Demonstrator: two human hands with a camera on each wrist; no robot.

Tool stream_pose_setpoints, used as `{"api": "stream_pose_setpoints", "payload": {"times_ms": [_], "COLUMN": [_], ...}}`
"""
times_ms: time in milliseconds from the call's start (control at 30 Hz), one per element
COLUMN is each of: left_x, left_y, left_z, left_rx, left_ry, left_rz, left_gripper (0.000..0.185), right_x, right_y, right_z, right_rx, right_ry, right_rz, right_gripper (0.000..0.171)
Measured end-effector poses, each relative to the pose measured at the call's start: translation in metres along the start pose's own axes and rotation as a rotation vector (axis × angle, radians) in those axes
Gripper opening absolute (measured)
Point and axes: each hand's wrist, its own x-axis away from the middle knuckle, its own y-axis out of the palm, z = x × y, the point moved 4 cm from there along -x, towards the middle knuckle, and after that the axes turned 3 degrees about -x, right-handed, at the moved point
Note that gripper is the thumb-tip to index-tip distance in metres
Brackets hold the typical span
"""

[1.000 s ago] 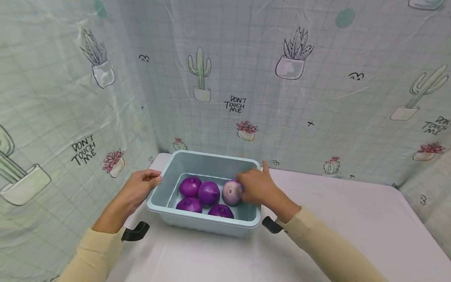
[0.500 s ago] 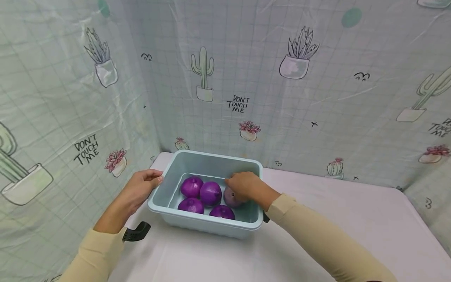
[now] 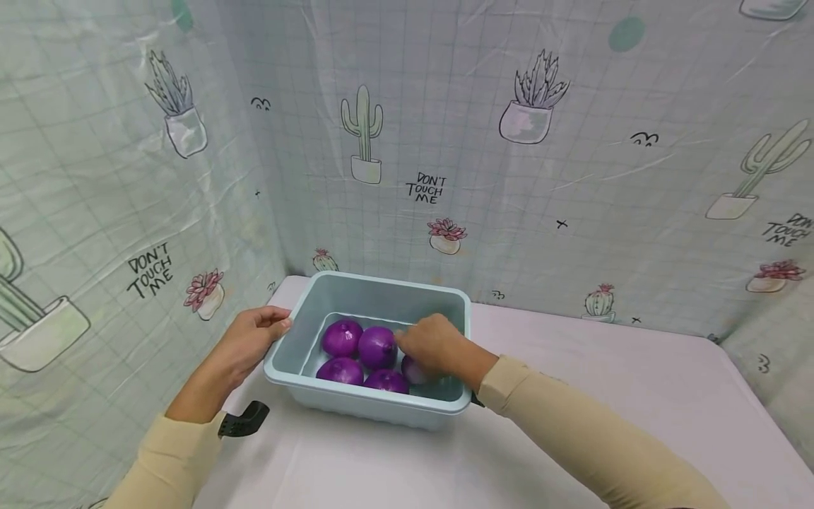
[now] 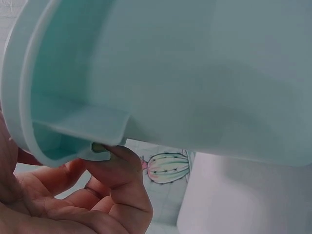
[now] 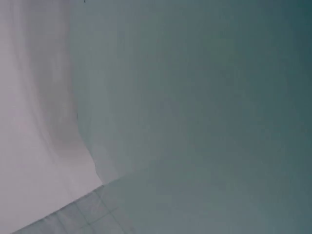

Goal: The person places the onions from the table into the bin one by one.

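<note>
A light blue plastic bin [image 3: 362,402] stands on the table with several red onions in it. My left hand [image 3: 246,346] grips its left rim, thumb on top; in the left wrist view the fingers [image 4: 124,187] curl under the lip. My right hand [image 3: 439,344] reaches over the right rim and holds the paler onion [image 3: 413,370], which is partly hidden beneath it. Just left of it lie a front onion [image 3: 386,381] and a middle onion [image 3: 378,347]. The right wrist view shows only the bin's blurred wall [image 5: 185,112], not the hand.
Two more onions, a back onion [image 3: 342,338] and a front-left onion [image 3: 340,370], lie in the bin's left part. White cloth covers the table [image 3: 604,396]. A cactus-print curtain [image 3: 483,184] hangs close behind the bin and along the left side.
My right hand has moved down into the bin and pushed the pale onion toward the front. The front onion has shifted left. The left hand stays on the rim.
</note>
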Motion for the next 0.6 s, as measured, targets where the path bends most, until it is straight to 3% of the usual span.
{"api": "stream_pose_setpoints", "payload": {"times_ms": [133, 333, 600], "left_x": [-0.001, -0.004, -0.004], "left_y": [0.001, 0.002, 0.002], "left_z": [-0.001, -0.002, -0.002], "left_rx": [-0.001, -0.002, -0.011], "left_ry": [-0.003, 0.001, -0.003], "left_rz": [-0.001, -0.01, -0.001], "left_gripper": [0.044, 0.044, 0.044], "right_x": [0.002, 0.009, 0.018], "right_y": [-0.001, -0.001, -0.001], "right_z": [0.0, 0.003, 0.002], "right_rx": [0.037, 0.07, 0.027], "right_ry": [0.039, 0.111, 0.154], "right_rz": [0.04, -0.06, -0.183], "right_gripper": [0.025, 0.023, 0.014]}}
